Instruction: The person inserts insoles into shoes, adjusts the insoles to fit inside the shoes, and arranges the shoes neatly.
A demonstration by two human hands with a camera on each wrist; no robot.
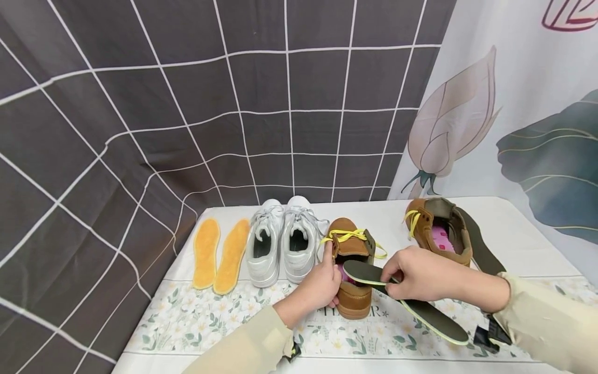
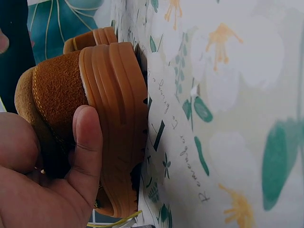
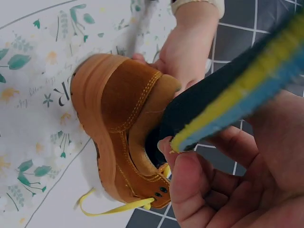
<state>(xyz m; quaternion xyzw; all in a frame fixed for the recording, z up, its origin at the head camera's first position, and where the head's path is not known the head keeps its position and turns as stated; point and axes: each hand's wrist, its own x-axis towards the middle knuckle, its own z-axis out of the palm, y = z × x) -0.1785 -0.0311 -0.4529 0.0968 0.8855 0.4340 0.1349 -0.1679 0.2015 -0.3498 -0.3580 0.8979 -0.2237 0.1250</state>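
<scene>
A brown suede shoe (image 1: 354,302) with yellow laces stands on the table, heel toward me, with pink showing inside it. Its left side is held by my left hand (image 1: 320,284), index finger stretched toward the laces. In the left wrist view the thumb (image 2: 88,133) presses near the shoe's heel (image 2: 59,78). My right hand (image 1: 416,274) pinches a dark insole (image 1: 436,319) by its edge, near the middle. One end of that insole hangs over the shoe's opening, while the other slants down to the right. Yellow and blue layers show along the insole's edge (image 3: 223,111).
Two white sneakers (image 1: 265,262) stand left of the brown shoe, with two orange insoles (image 1: 206,254) lying beyond them. At the right is the other brown shoe (image 1: 422,231), pink inside, beside another dark insole (image 1: 483,246). A dark grid curtain (image 1: 313,132) hangs behind the table.
</scene>
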